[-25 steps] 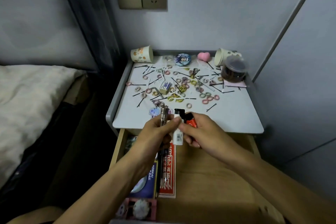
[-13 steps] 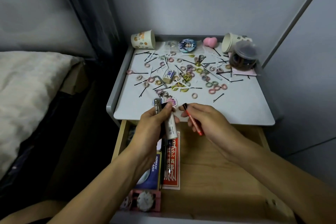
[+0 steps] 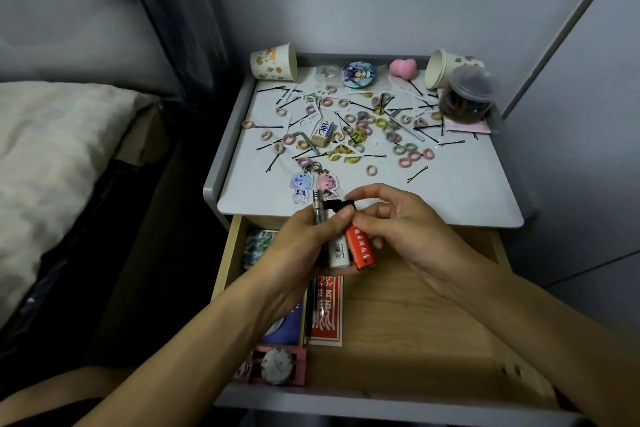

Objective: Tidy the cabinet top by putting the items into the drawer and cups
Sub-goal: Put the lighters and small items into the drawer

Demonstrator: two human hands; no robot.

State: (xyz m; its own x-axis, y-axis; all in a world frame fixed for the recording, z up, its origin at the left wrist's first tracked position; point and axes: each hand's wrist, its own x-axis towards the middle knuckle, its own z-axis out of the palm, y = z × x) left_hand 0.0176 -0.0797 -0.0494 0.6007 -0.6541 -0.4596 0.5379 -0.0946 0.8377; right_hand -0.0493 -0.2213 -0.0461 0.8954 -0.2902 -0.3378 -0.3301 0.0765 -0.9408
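Observation:
My left hand (image 3: 300, 246) grips a bundle of lighters over the open wooden drawer (image 3: 422, 315): a clear one (image 3: 318, 205), a white one (image 3: 337, 251) and an orange one (image 3: 361, 248). My right hand (image 3: 403, 225) pinches the top of the orange lighter beside my left thumb. The white cabinet top (image 3: 460, 191) behind holds several small hair ties (image 3: 405, 149), black bobby pins (image 3: 417, 174), two character keychains (image 3: 313, 184), an eraser (image 3: 323, 132) and a round badge (image 3: 358, 74). Two paper cups, one upright (image 3: 273, 62) and one on its side (image 3: 446, 68), stand at the back corners.
A clear jar with dark contents (image 3: 465, 99) sits at the back right beside a pink heart sponge (image 3: 402, 68). Inside the drawer lie a red card pack (image 3: 325, 312), a blue pack (image 3: 284, 326), tape rolls (image 3: 259, 246) and a pink box (image 3: 277, 366). A bed (image 3: 52, 156) is on the left.
My right hand brought the orange lighter back against the white and clear lighters in my left hand. Both hands shifted slightly toward the drawer.

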